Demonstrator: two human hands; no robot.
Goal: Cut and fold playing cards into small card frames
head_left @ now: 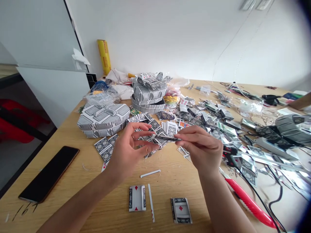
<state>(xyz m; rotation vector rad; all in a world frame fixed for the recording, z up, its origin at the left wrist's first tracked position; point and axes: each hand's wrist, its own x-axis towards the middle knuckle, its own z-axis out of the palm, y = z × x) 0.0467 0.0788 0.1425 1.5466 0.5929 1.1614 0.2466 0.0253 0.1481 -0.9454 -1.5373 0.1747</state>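
Note:
A folded playing card (166,138) is held nearly edge-on above the table. My right hand (203,147) pinches its right end between thumb and fingers. Around the left end curve the fingers of my left hand (131,145), loosely spaced, with the fingertips at the card. Below on the wood lie two folded cards with red diamonds, one on the left (137,198) and one on the right (181,210). A thin white card strip (151,203) lies between them, and another strip (150,173) lies above. Patterned card pieces (106,147) lie just beyond my left hand.
A black phone (50,173) lies at the left. Behind it stand a box made of folded cards (104,119) and a stacked pair of card boxes (149,94). Loose cards (218,113) cover the right side, with cables and a red-handled tool (252,202). A yellow roll (104,57) stands at the wall.

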